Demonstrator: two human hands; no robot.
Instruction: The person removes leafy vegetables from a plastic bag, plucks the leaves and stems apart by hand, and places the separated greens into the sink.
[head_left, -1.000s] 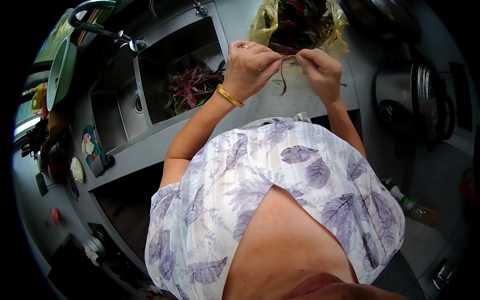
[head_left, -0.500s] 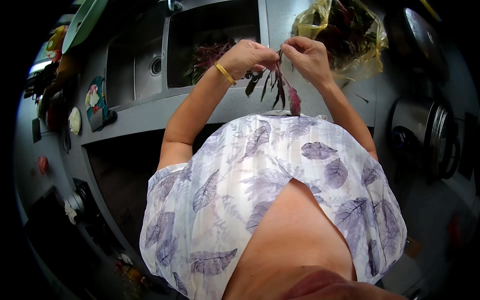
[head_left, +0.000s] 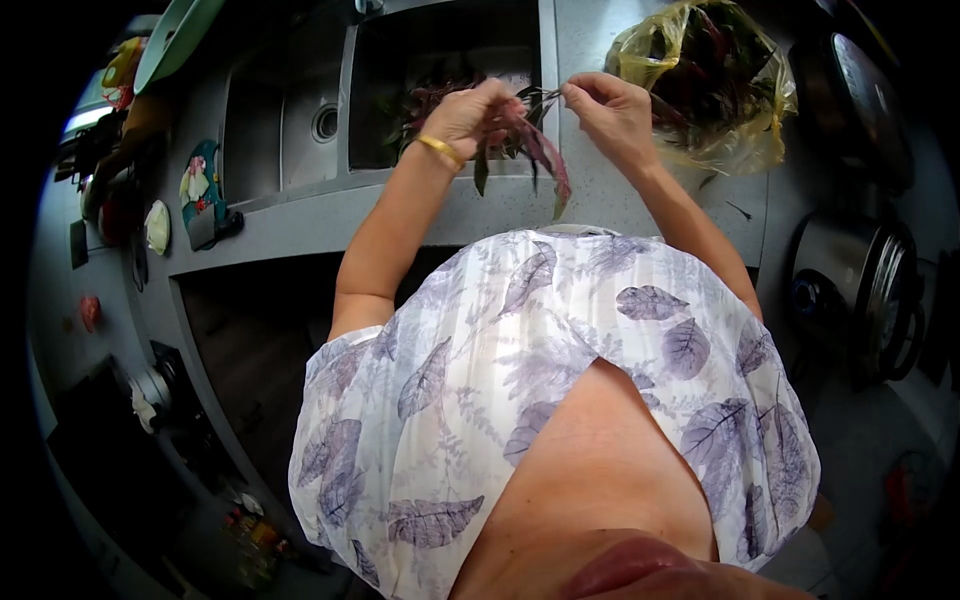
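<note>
My left hand [head_left: 468, 122], with a gold bangle on its wrist, is closed around a sprig of purple-green leafy greens [head_left: 543, 155]. The long leaves hang down over the sink's front edge. My right hand [head_left: 612, 115] pinches the thin stem end of the same sprig between thumb and fingertips. More purple-green leaves [head_left: 430, 105] lie in the sink basin [head_left: 375, 80] behind my left hand. Beyond my right hand, a yellow see-through plastic bag [head_left: 690, 150] stands on the counter, filled with dark leafy greens.
A second sink basin [head_left: 255, 140] with a drain is at the left. A teal holder [head_left: 202, 215] stands on the counter beside it. Black and silver appliances [head_left: 840, 280] are at the right. A small leaf scrap [head_left: 738, 210] lies on the counter [head_left: 400, 205].
My left hand has moved left, away from my right hand, and the leaves have swung left with it. The stem now stretches between both hands. The whole view has shifted slightly.
</note>
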